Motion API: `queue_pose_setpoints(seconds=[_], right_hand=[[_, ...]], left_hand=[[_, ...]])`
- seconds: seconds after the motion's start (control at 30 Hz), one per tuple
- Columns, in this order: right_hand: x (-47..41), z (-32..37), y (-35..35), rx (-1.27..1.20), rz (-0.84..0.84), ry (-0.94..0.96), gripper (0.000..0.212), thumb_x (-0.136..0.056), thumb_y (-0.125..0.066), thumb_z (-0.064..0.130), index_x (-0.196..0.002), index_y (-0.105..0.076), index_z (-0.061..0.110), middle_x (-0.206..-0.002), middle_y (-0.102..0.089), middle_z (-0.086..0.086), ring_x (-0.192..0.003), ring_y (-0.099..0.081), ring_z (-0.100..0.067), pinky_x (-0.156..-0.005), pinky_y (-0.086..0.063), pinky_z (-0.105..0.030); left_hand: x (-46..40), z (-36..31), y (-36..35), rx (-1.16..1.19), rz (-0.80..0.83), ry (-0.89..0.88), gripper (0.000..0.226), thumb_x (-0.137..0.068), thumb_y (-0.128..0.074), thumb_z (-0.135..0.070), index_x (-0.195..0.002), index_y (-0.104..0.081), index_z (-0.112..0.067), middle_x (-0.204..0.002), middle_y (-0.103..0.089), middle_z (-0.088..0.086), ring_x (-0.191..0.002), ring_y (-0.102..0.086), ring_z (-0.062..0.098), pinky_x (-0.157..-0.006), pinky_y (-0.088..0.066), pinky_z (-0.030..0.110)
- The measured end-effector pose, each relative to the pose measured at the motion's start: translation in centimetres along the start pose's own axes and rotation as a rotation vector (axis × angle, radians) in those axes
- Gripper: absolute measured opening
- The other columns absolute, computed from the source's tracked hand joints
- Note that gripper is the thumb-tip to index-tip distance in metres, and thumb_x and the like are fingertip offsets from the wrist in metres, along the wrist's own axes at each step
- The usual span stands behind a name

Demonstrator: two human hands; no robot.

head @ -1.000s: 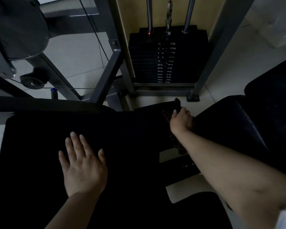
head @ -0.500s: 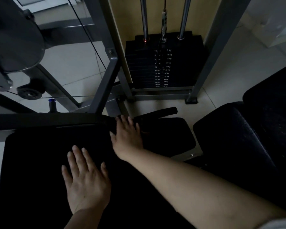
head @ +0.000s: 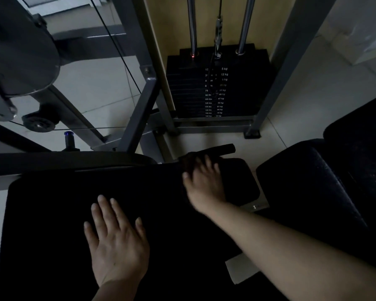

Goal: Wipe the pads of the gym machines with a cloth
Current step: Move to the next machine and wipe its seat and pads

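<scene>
The room is dim and most things look black.

A big black pad (head: 59,213) fills the lower left of the view, from about 6 o'clock round to 9 o'clock. The left hand (head: 115,246) lies flat on it, palm down. Its fingers (head: 105,213) are straight and a little spread, pointing toward 12 o'clock. They hold nothing.

The right hand (head: 204,181) is up and to the right of the left hand, near the middle of the view. Its arm comes in from 4 o'clock. The hand lies at the far right edge of the big pad, where a smaller black pad (head: 241,183) starts. The right hand's fingers (head: 213,168) point toward 12 o'clock and bend down a bit at the tips. Something dark sits under and just past the fingertips, toward 12 o'clock. It may be the cloth (head: 191,158), but it is too dark to be sure, and I cannot tell if the fingers hold it or only press on it.

A black handle (head: 224,149) sticks out toward 2 o'clock, just past the right fingertips.

At 12 o'clock stands the weight stack (head: 217,83) with white numbers on it. At 3 o'clock is another dark padded seat (head: 313,181). A small blue knob (head: 68,134) is at 10 o'clock, over the pale tile floor (head: 91,83).
</scene>
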State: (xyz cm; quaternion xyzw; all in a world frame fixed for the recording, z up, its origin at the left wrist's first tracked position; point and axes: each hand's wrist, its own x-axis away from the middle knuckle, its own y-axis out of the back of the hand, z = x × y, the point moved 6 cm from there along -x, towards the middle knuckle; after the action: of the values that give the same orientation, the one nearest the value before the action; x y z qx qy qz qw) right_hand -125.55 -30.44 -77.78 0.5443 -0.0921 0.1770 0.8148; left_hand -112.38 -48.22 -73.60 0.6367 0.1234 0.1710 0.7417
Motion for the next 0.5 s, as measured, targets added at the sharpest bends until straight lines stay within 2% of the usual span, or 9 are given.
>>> queue_pose_setpoints(seconds=[0.13,0.23,0.3,0.4,0.47,0.5], right_hand=[[2.7,9.7,-1.8,-0.152,0.026,0.297,0.058,-0.1,-0.036,0.033,-0.151,-0.017,0.016,-0.16,-0.012,-0.004,-0.147,0.002,-0.024,-0.117,0.004,-0.037],[2.6,10.5,-2.1,-0.173,0.001,0.42,0.063,-0.095,-0.046,0.027,-0.151,-0.019,0.017,-0.159,-0.015,0.0,-0.147,-0.004,-0.019,-0.117,0.001,-0.031],[1.2,7.0,-1.2,-0.184,-0.048,0.348,0.06,-0.094,-0.049,0.023,-0.149,-0.026,0.014,-0.157,-0.023,-0.001,-0.145,-0.016,-0.017,-0.115,-0.004,-0.025],[-1.3,-0.8,0.2,-0.161,-0.094,0.094,0.041,-0.098,-0.043,0.022,-0.136,-0.046,0.007,-0.142,-0.045,-0.01,-0.13,-0.04,-0.026,-0.11,-0.025,-0.03],[-2.3,-5.3,1.3,-0.139,-0.072,-0.071,0.034,-0.101,-0.037,0.025,-0.121,-0.054,0.004,-0.128,-0.054,-0.013,-0.117,-0.049,-0.03,-0.096,-0.037,-0.032],[-2.6,-7.1,1.9,-0.119,-0.059,-0.162,0.035,-0.102,-0.034,0.026,-0.116,-0.055,0.002,-0.123,-0.056,-0.015,-0.112,-0.052,-0.031,-0.089,-0.038,-0.033]], left_hand=[[-0.2,0.1,-0.1,-0.009,-0.022,-0.009,0.069,-0.088,-0.028,-0.038,-0.138,-0.039,0.008,-0.149,-0.032,0.025,-0.137,-0.028,0.038,-0.107,-0.016,0.051],[-0.1,0.1,-0.1,-0.007,-0.023,-0.02,0.069,-0.088,-0.028,-0.038,-0.138,-0.039,0.008,-0.148,-0.033,0.025,-0.137,-0.03,0.038,-0.107,-0.016,0.05],[-0.1,0.1,0.0,0.007,-0.04,-0.024,0.068,-0.09,-0.027,-0.039,-0.138,-0.037,0.008,-0.149,-0.031,0.024,-0.138,-0.028,0.037,-0.108,-0.016,0.05],[0.1,0.2,0.0,0.021,-0.072,-0.024,0.068,-0.093,-0.025,-0.041,-0.14,-0.034,0.007,-0.151,-0.028,0.023,-0.139,-0.025,0.035,-0.109,-0.015,0.05],[0.1,0.3,0.0,0.025,-0.088,-0.026,0.067,-0.093,-0.026,-0.04,-0.139,-0.037,0.008,-0.15,-0.029,0.024,-0.138,-0.027,0.035,-0.109,-0.015,0.05],[0.1,0.2,0.0,0.025,-0.088,-0.028,0.067,-0.093,-0.026,-0.04,-0.138,-0.038,0.008,-0.15,-0.03,0.023,-0.138,-0.028,0.036,-0.109,-0.015,0.049]])
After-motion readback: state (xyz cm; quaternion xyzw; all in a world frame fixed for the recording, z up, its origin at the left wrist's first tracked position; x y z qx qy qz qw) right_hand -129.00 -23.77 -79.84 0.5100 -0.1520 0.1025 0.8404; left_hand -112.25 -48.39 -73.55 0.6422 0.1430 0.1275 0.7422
